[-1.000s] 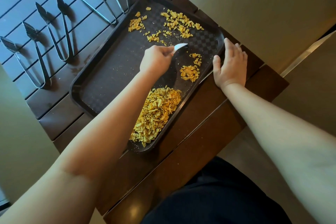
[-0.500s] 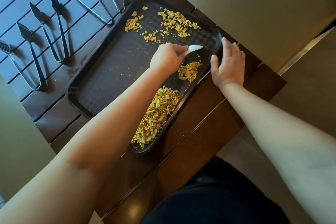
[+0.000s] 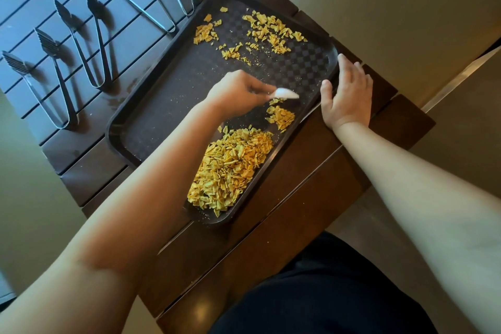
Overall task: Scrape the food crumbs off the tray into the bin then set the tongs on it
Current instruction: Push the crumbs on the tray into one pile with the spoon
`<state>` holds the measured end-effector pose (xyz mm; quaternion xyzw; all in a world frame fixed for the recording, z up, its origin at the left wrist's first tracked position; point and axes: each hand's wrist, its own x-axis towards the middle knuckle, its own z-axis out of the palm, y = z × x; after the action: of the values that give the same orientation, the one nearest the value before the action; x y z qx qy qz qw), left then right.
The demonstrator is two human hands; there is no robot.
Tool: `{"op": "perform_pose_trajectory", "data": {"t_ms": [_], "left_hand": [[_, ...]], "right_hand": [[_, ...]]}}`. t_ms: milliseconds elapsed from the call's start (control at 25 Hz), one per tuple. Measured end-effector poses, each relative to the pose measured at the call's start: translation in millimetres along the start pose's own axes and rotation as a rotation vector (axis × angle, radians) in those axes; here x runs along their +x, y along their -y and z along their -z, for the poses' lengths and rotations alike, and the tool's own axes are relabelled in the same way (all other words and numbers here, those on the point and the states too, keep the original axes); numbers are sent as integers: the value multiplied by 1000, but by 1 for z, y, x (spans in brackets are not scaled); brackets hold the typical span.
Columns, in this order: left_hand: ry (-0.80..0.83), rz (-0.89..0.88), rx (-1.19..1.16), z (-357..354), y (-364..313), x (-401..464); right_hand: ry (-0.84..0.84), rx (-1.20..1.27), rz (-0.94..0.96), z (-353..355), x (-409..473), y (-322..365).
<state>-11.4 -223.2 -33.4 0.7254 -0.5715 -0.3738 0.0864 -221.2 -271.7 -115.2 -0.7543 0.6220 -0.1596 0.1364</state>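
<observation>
My left hand (image 3: 238, 89), gripping the white scraper (image 3: 284, 93), has dragged a small clump (image 3: 282, 116) toward the main crumb pile (image 3: 230, 168); right hand (image 3: 347, 92), flat, steadies the tray (image 3: 151, 116). Binning remains.

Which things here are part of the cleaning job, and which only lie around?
Job: tray; crumbs; white scraper in left hand; right hand on tray rim; tongs.
Lying about: slatted table; beige cushion.

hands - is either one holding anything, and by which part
The left hand grips a white scraper by its hidden handle end. The right hand holds nothing, resting flat against the tray edge.
</observation>
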Motion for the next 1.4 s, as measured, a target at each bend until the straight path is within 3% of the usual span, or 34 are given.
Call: {"op": "perform_pose_trajectory", "data": {"t_ms": [80,160,400,520,640,720,1040,1160,1240,1400], "left_hand": [[-178,1,10,-7,-5,8],[-215,-2,31,-14,-11,14],[-1,-47,119,-11,-2,-1],[121,-9,56,0,7,-10],[-116,87,-194,0,14,-7],[-214,131,-234,-2,16,-6],[167,40,41,3,23,-31],[16,27,-51,3,19,-25],[-125,-8,5,-7,13,-17],[-61,-96,153,-23,8,-14]], "right_hand": [[6,-4,-5,1,0,1],[3,-5,-7,2,0,1],[-4,-1,-2,1,0,0],[-4,-8,2,0,-1,0],[4,-12,0,1,0,0],[-4,-8,3,1,0,0],[-5,-4,6,1,-1,0],[-10,2,7,1,-1,1],[-8,3,2,1,-1,1],[-10,-3,4,0,-1,0]]}}
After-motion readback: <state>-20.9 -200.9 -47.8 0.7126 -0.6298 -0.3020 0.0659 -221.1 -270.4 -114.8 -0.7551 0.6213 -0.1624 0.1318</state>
